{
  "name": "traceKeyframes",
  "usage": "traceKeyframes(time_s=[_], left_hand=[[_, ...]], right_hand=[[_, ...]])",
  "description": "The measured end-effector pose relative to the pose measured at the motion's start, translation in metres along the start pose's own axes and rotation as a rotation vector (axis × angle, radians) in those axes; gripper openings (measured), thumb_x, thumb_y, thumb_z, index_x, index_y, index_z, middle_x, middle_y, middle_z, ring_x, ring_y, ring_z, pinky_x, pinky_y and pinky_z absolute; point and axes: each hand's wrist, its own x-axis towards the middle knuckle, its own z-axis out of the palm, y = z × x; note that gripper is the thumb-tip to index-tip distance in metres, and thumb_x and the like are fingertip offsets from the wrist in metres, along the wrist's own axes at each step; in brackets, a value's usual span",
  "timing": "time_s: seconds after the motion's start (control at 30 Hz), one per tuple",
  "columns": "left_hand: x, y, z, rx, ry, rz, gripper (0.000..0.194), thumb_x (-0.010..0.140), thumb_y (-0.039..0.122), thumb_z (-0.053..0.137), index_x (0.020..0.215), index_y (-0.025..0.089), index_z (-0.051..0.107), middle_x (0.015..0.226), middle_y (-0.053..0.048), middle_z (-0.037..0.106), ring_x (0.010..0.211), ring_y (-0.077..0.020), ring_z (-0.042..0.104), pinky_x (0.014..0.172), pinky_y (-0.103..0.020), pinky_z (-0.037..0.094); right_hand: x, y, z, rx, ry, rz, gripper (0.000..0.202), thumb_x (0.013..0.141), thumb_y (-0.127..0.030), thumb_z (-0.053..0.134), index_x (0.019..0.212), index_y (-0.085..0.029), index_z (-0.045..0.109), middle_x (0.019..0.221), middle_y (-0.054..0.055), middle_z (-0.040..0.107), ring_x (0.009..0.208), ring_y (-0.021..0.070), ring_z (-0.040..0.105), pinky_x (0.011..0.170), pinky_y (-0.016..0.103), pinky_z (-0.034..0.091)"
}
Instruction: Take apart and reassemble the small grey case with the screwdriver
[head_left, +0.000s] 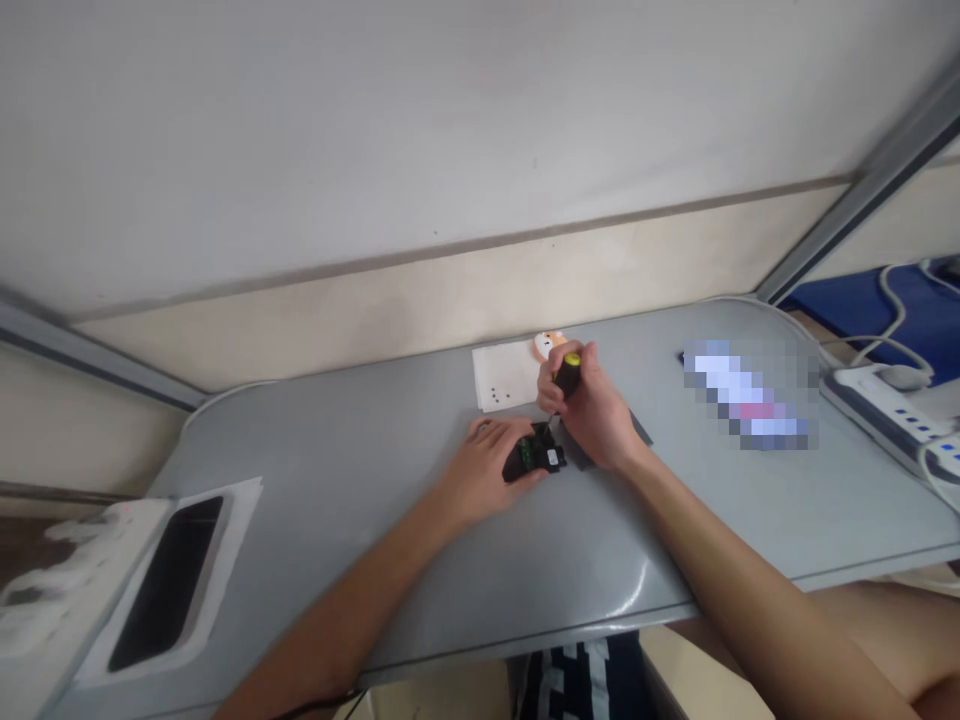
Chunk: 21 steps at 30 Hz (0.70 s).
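While the right hand (592, 405) grips a screwdriver (570, 374), paper (501, 372) behind, phone (171, 580) leftward.

you can read no text here: the white label (553, 457) on your black device (527, 455) is too small, the screen (739, 395) on your right is pixelated, and the pale marks (598, 678) on the dark cloth (574, 685) are unclear.

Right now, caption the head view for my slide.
Left hand steadies a black device while the right hand holds a screwdriver to it.
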Motion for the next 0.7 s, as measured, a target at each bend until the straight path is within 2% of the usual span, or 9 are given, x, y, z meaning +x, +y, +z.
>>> traceKeyframes(time_s=[0.7], left_hand=[[-0.0010, 0.0018, -0.0006, -0.048, -0.014, 0.005, 0.048, 0.092, 0.043, 0.076, 0.131, 0.024, 0.056, 0.135, -0.008, 0.071, 0.129, -0.0287, 0.064, 0.116, -0.051, 0.039]], right_hand=[[-0.0029, -0.0033, 0.0054, 0.009, 0.038, -0.007, 0.041, 0.103, -0.059, 0.050, 0.085, -0.024, 0.061, 0.070, -0.002, 0.038, 0.059, 0.0130, 0.030, 0.057, 0.027, 0.032]])
